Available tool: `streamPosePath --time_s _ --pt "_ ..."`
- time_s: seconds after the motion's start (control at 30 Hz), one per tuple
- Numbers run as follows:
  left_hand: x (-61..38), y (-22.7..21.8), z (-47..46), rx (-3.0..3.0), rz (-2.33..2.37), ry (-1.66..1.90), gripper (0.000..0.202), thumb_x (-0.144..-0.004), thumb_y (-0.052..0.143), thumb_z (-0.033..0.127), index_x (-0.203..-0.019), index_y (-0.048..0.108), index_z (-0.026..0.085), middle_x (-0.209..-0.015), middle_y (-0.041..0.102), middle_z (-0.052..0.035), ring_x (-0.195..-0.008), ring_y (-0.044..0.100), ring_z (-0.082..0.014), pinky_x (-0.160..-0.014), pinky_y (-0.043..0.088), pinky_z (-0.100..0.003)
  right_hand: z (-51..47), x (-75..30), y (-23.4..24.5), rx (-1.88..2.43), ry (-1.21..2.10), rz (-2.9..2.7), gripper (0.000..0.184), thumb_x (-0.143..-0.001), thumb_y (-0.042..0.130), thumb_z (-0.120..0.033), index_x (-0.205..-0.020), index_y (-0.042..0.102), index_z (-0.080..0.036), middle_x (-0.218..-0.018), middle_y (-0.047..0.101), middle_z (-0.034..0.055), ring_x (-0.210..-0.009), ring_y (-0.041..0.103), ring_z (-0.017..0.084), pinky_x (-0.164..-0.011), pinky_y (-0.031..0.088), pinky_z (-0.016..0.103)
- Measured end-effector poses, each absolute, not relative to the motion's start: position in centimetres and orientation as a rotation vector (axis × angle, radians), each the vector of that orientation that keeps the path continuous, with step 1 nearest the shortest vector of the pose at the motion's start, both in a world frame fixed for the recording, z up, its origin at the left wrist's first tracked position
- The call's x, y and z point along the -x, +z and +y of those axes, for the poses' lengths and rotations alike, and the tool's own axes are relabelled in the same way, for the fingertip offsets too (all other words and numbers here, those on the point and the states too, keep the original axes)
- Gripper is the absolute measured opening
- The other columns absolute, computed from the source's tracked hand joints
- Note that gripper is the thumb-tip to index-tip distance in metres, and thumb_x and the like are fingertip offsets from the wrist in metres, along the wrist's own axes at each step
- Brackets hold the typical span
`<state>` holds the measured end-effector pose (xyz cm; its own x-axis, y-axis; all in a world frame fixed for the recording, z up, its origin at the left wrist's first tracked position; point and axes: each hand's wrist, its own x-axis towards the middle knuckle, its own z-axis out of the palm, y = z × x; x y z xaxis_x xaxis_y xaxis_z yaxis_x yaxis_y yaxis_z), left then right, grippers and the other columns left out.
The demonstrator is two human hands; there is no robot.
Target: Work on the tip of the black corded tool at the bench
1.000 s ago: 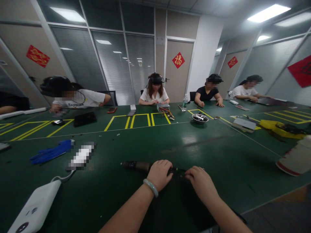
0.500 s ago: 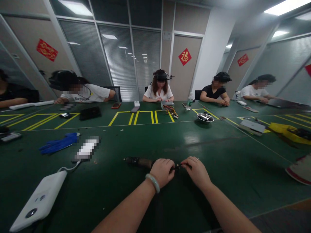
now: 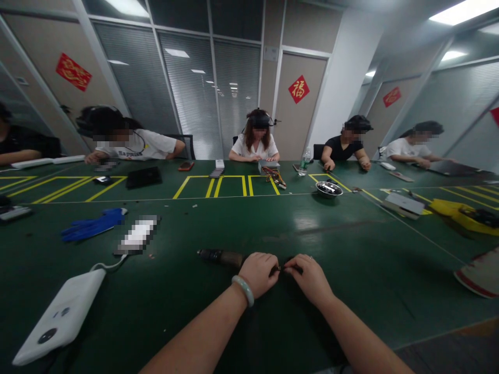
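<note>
My left hand (image 3: 259,274), with a pale green bangle on its wrist, is closed in a pinch. My right hand (image 3: 307,278) pinches just beside it, a ring on one finger. Between their fingertips shows a tiny dark piece with a bright spot (image 3: 279,268); its kind is too small to make out. Behind the left hand a dark cylindrical tool (image 3: 222,257) with a narrow tip pointing left lies on the green table (image 3: 187,311). The left hand hides its right end, and I cannot tell whether they touch.
On the left are a white power bank (image 3: 62,317), cabled to a phone (image 3: 138,235), and a blue glove (image 3: 93,225). Further back stand a metal bowl (image 3: 329,189) and a water bottle (image 3: 304,162). A yellow container (image 3: 463,215) lies right. Several people sit opposite.
My hands have drawn closer together, narrowing the gap at the fingertips. Across the table, the person in black has moved their hands apart, one towards the bowl.
</note>
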<state>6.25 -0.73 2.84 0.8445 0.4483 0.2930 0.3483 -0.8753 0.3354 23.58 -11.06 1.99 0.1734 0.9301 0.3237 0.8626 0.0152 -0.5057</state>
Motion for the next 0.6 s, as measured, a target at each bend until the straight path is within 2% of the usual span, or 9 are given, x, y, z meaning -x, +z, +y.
streamPosePath --time_s 0.37,0.6 --pt "-6.29 2.68 -0.62 -2.75 0.6 0.54 0.008 -0.083 0.059 0.026 -0.089 0.057 0.02 -0.086 0.062 -0.0015 -0.086 0.058 -0.0184 -0.081 0.042 -0.031 -10.76 -23.85 1.31 1.857 0.262 -1.564 0.006 -0.082 0.062 -0.027 -0.082 0.066 -0.024 -0.086 0.064 -0.0013 -0.084 0.057 0.016 -0.079 0.04 0.03" --pt "-6.31 2.65 -0.59 -2.762 0.587 0.533 0.009 -0.085 0.058 0.027 -0.091 0.056 0.021 -0.088 0.062 -0.0009 -0.088 0.058 -0.018 -0.083 0.042 -0.032 -10.97 -23.33 1.41 1.885 0.165 -1.631 0.004 -0.083 0.062 -0.026 -0.083 0.065 -0.023 -0.085 0.064 -0.0011 -0.084 0.057 0.016 -0.08 0.039 0.031"
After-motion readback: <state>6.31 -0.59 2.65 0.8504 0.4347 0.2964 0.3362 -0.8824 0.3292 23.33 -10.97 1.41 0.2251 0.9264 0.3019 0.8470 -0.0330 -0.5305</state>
